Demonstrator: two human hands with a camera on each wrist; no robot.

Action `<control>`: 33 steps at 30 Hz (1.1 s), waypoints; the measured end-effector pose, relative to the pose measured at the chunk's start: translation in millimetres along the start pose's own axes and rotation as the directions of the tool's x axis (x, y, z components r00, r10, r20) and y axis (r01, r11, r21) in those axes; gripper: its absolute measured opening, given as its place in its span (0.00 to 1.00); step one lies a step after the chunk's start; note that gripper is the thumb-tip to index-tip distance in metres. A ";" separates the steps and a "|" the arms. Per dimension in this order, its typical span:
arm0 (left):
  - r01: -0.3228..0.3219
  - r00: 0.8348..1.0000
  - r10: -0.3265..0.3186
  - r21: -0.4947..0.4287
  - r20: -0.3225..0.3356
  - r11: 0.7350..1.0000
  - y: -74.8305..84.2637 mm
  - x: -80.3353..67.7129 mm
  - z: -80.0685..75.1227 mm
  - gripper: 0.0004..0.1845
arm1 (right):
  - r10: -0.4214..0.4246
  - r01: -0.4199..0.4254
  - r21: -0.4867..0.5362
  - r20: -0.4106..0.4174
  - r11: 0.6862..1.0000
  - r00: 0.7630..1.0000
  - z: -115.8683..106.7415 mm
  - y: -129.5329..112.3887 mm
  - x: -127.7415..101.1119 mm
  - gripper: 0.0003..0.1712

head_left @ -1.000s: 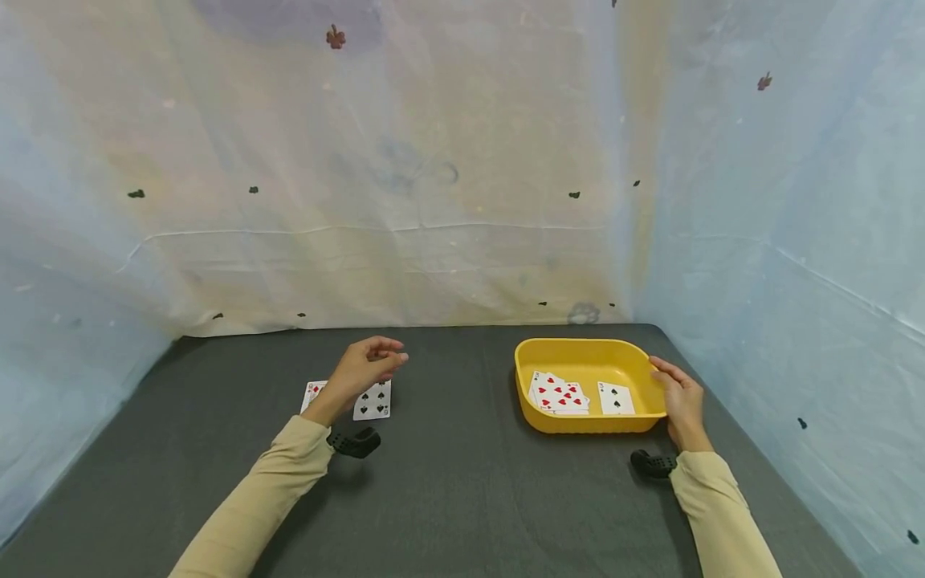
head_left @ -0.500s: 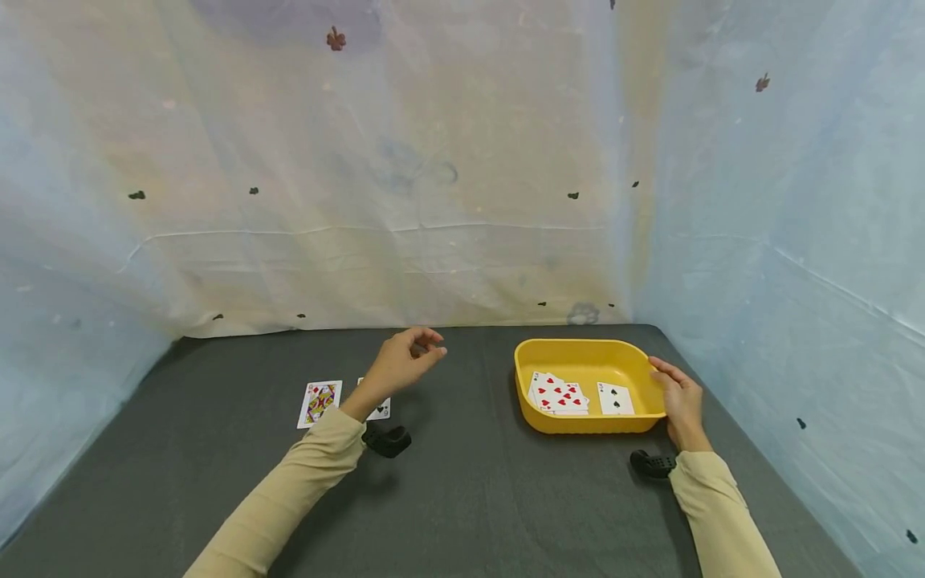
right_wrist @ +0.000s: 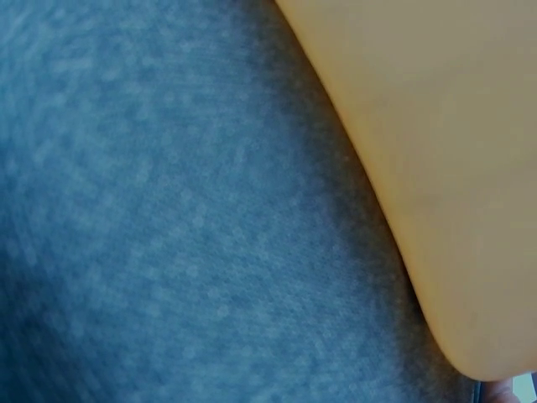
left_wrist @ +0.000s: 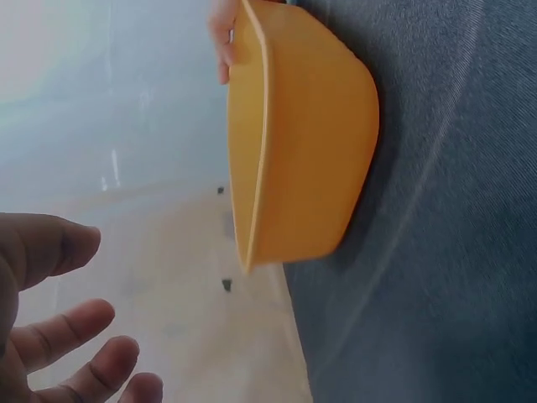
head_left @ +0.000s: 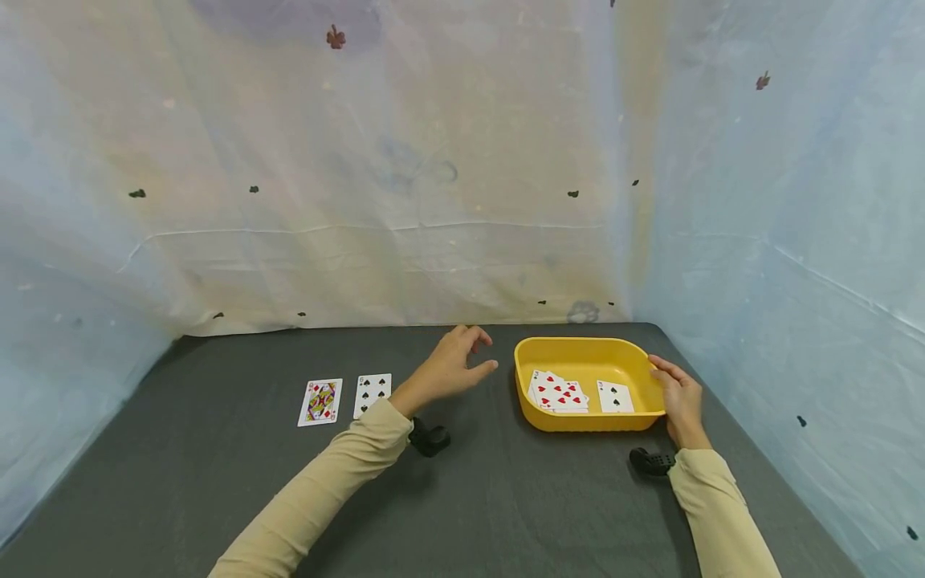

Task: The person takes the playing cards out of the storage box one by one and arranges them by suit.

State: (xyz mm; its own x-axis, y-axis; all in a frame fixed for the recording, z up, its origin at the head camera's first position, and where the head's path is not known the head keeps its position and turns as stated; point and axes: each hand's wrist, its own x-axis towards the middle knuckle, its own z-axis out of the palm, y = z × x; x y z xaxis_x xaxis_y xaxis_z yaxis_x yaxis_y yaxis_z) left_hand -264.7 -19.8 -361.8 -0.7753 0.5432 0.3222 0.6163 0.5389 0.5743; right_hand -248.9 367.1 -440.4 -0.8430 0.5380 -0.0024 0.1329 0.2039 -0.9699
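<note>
My left hand (head_left: 451, 363) hovers over the table just left of the yellow tub (head_left: 585, 423), its thumb and fingers spread apart with nothing between them. In the left wrist view those spread fingers (left_wrist: 84, 369) point toward the side of the tub. On the tub's right rim, my right hand (head_left: 679, 401) grips the edge, thumb inside. Inside the tub lie a few overlapping heart cards (head_left: 559, 393) at left and a spade card (head_left: 615, 397) at right. Face up on the table are a queen of diamonds (head_left: 320, 402) and a six of spades (head_left: 372, 392), partly covered by the left sleeve.
A dark grey cloth (head_left: 506, 506) covers the table. Pale patterned sheeting (head_left: 419, 160) hangs behind it and along both sides. A black wrist device (head_left: 431, 440) sits under the left wrist, and another black device (head_left: 650, 462) under the right.
My left hand has moved right from above the two table cards to beside the tub, its fingers opening wider. Both table cards now show more fully. The right hand and tub have stayed put.
</note>
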 end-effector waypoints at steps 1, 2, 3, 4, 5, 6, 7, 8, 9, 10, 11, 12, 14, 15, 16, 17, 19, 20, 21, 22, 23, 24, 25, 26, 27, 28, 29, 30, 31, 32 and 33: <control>0.005 1.000 -0.005 0.008 0.016 1.000 2.5 1.8 2.0 0.15 | 0.002 -0.002 0.003 -0.001 1.000 1.000 0.0 -0.3 0.2 0.22; 0.012 0.999 -0.013 0.014 0.032 1.000 4.8 3.7 3.9 0.16 | 0.002 -0.002 0.002 0.000 1.000 1.000 -0.2 -0.4 0.2 0.22; 0.017 0.999 -0.018 0.019 0.043 1.000 7.1 5.5 5.8 0.16 | 0.002 -0.002 0.002 -0.001 1.000 1.000 -0.2 -0.5 0.2 0.23; 0.022 0.998 -0.023 0.026 0.051 0.999 9.0 7.5 7.9 0.16 | 0.002 -0.002 0.002 -0.001 1.000 1.000 -0.3 -0.6 0.1 0.23; 0.023 0.998 -0.025 0.036 0.058 0.999 10.6 9.4 9.9 0.15 | 0.002 -0.002 0.001 -0.001 1.000 1.000 -0.3 -0.4 0.2 0.23; 0.026 0.998 -0.028 0.044 0.063 0.999 12.0 11.1 12.0 0.15 | 0.002 -0.002 0.002 0.001 1.000 1.000 -0.2 -0.2 0.3 0.23; 0.028 0.997 -0.032 0.054 0.067 0.998 13.2 13.0 14.1 0.15 | 0.002 -0.002 0.001 0.001 1.000 1.000 -0.2 0.0 0.5 0.23; 0.031 0.997 -0.035 0.061 0.072 0.998 14.4 14.7 16.0 0.16 | 0.002 -0.002 0.000 0.001 1.000 1.000 -0.1 0.2 0.7 0.23; 0.029 0.997 -0.034 0.068 0.075 0.997 15.4 16.6 17.8 0.16 | 0.002 -0.002 -0.001 0.001 1.000 1.000 -0.1 0.4 0.8 0.23; 0.026 0.996 -0.032 0.075 0.078 0.997 16.7 18.3 19.4 0.16 | 0.001 -0.001 -0.002 0.001 1.000 1.000 -0.1 0.4 0.9 0.23; 0.025 0.996 -0.032 0.083 0.082 0.996 17.8 20.2 21.2 0.16 | 0.001 -0.001 -0.003 0.000 1.000 1.000 -0.1 0.5 1.0 0.23; 0.025 0.996 -0.033 0.089 0.087 0.996 19.4 22.2 22.7 0.16 | 0.000 0.000 -0.004 -0.001 1.000 1.000 -0.1 0.2 1.1 0.23; 0.022 0.995 -0.033 0.107 0.099 0.994 22.4 26.3 26.2 0.17 | -0.001 0.001 -0.002 -0.003 1.000 1.000 -0.2 0.1 1.3 0.23; 0.021 0.994 -0.033 0.114 0.108 0.993 24.2 28.3 27.9 0.17 | -0.002 0.002 -0.003 -0.005 1.000 1.000 -0.2 -0.2 1.2 0.22; 0.023 0.992 -0.038 0.121 0.117 0.992 26.0 30.1 29.7 0.18 | -0.001 0.001 -0.001 -0.006 1.000 1.000 -0.1 -0.4 1.1 0.22; 0.025 0.991 -0.042 0.130 0.127 0.991 27.4 31.9 31.7 0.18 | 0.001 -0.001 0.002 -0.007 1.000 1.000 0.0 -0.6 1.0 0.22; 0.028 0.988 -0.048 0.138 0.145 0.990 30.7 34.9 34.9 0.18 | 0.005 -0.005 0.008 -0.005 1.000 1.000 0.1 -0.8 0.7 0.22; 0.029 0.987 -0.051 0.143 0.154 0.989 32.4 36.2 36.4 0.19 | 0.006 -0.006 0.010 -0.003 1.000 1.000 0.2 -0.9 0.4 0.22; 0.028 0.986 -0.052 0.147 0.161 0.989 34.0 37.5 37.7 0.19 | 0.005 -0.005 0.008 -0.001 1.000 1.000 0.3 -1.0 0.2 0.22; 0.028 0.984 -0.053 0.150 0.167 0.988 35.4 38.7 39.1 0.19 | 0.004 -0.004 0.009 0.001 1.000 1.000 0.4 -0.9 0.1 0.23; 0.026 0.983 -0.054 0.157 0.173 0.987 37.1 39.9 40.3 0.19 | 0.001 -0.001 0.008 0.002 1.000 1.000 0.4 -0.7 0.0 0.23; 0.026 0.982 -0.054 0.158 0.179 0.987 38.9 41.2 41.4 0.19 | -0.002 0.002 0.005 0.003 1.000 1.000 0.4 -0.6 -0.1 0.23; 0.023 0.981 -0.054 0.163 0.186 0.986 40.6 42.4 42.5 0.20 | -0.004 0.004 0.001 0.003 1.000 1.000 0.3 -0.5 -0.3 0.23; 0.021 0.980 -0.054 0.173 0.191 0.985 42.1 43.5 43.8 0.20 | -0.007 0.007 0.002 0.004 1.000 1.000 0.2 -0.3 -0.4 0.23; 0.020 0.979 -0.056 0.181 0.196 0.983 43.7 44.6 45.2 0.20 | -0.009 0.009 0.003 0.006 1.000 1.000 0.0 -0.2 -0.5 0.23; 0.018 0.978 -0.057 0.191 0.201 0.982 45.4 45.6 46.7 0.21 | -0.010 0.010 0.005 0.008 1.000 1.000 -0.2 -0.1 -0.6 0.23; 0.016 0.977 -0.059 0.204 0.206 0.979 47.0 46.8 48.3 0.21 | -0.011 0.011 0.006 0.010 1.000 1.000 -0.5 0.0 -0.8 0.23; 0.014 0.976 -0.060 0.213 0.208 0.977 48.0 48.0 50.3 0.21 | -0.013 0.013 0.006 0.013 1.000 1.000 -0.7 0.0 -0.9 0.23; 0.009 0.976 -0.058 0.227 0.212 0.974 49.1 49.1 52.3 0.21 | -0.013 0.012 0.008 0.016 1.000 1.000 -0.9 0.1 -0.9 0.23; 0.003 0.975 -0.056 0.239 0.216 0.971 50.2 50.1 54.4 0.21 | -0.012 0.011 0.010 0.019 1.000 1.000 -1.2 0.2 -0.9 0.23; -0.002 0.974 -0.055 0.247 0.221 0.969 51.4 51.3 56.5 0.21 | -0.012 0.012 0.008 0.019 1.000 1.000 -1.4 0.2 -1.0 0.23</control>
State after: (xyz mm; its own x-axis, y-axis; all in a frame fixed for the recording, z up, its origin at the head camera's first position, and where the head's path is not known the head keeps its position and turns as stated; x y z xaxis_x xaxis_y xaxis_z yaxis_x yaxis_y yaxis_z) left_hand -265.0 72.1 -358.3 -0.7579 0.6421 0.1157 0.6328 0.6803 0.3698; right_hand -247.3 367.7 -440.3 -0.8544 0.5196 0.0043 0.1191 0.2038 -0.9717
